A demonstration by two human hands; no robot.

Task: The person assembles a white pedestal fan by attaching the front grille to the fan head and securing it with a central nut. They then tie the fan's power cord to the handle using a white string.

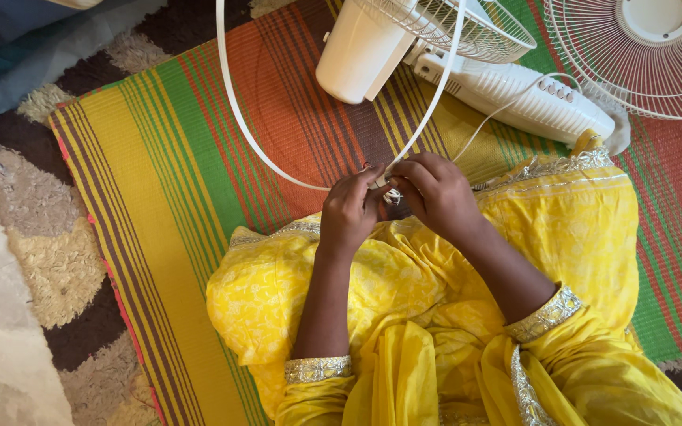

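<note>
Two hands meet at the near arc of the white plastic rim ring [234,110] over the striped mat's [167,181] middle; left hand [349,211] and right hand [436,193] pinch its clip; judged unfinished, front grille [657,55] lies apart at mat's far right corner, fan body [515,91] beside it.

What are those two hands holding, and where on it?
Both the left hand and right hand pinch the white plastic ring at its lowest point, near its clip.
</note>
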